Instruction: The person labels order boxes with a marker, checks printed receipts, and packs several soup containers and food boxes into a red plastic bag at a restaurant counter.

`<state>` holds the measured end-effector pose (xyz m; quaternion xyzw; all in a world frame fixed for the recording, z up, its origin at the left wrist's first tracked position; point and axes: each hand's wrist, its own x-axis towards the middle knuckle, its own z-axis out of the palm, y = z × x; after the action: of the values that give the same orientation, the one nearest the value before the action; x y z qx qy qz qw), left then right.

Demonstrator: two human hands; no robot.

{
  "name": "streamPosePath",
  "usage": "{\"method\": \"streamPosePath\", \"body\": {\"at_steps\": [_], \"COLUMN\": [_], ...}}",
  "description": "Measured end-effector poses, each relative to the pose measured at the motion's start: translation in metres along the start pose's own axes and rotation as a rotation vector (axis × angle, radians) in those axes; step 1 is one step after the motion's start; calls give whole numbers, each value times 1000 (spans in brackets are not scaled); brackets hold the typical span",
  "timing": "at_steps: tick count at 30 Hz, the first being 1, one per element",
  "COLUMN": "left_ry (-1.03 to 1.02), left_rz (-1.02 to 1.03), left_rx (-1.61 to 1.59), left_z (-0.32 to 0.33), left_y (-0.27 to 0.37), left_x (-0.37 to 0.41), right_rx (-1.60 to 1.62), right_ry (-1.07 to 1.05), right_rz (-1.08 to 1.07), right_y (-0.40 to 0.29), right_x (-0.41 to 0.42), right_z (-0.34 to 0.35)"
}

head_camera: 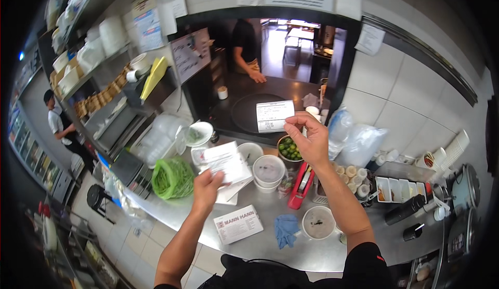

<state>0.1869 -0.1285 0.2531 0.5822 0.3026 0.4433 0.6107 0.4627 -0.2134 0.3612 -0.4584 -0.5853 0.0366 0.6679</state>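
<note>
My right hand (310,137) pinches a printed paper receipt (275,115) by its right edge, above the pass-through ledge. Lower and to the left, my left hand (207,189) grips white paper slips (221,155). White boxes (226,198) show behind and below those slips; whether the hand touches them I cannot tell. Left of that hand sits a bright green plastic bag of cut green vegetables (172,177). A white printed box (238,224) lies flat on the steel counter (195,226), nearer to me. Under my right forearm stands a red tape dispenser (301,185).
Lidded tubs (269,170), a bowl of green citrus fruit (289,148), a blue cloth (287,230) and a marked round tub (319,222) crowd the counter. A person's hand (257,76) rests beyond the pass-through. Another person (64,123) stands far left. Condiment trays (393,190) sit right.
</note>
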Motion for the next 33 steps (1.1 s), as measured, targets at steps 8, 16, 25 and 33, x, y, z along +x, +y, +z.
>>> {"method": "streamPosePath", "body": {"at_steps": [8, 16, 25, 33], "left_ry": [144, 160, -144, -759], "left_rz": [-96, -36, -115, -362], "left_rx": [-64, -89, -135, -169], "left_z": [-59, -87, -87, 7], "left_y": [-11, 20, -1, -53], "left_x": [-43, -64, -58, -116], "right_rx": [143, 191, 102, -430], "right_ry": [32, -14, 301, 822], "right_rz": [-64, -76, 136, 288], "right_y": [1, -1, -72, -231], "right_x": [4, 0, -75, -271], "right_z": [0, 68, 35, -39]}}
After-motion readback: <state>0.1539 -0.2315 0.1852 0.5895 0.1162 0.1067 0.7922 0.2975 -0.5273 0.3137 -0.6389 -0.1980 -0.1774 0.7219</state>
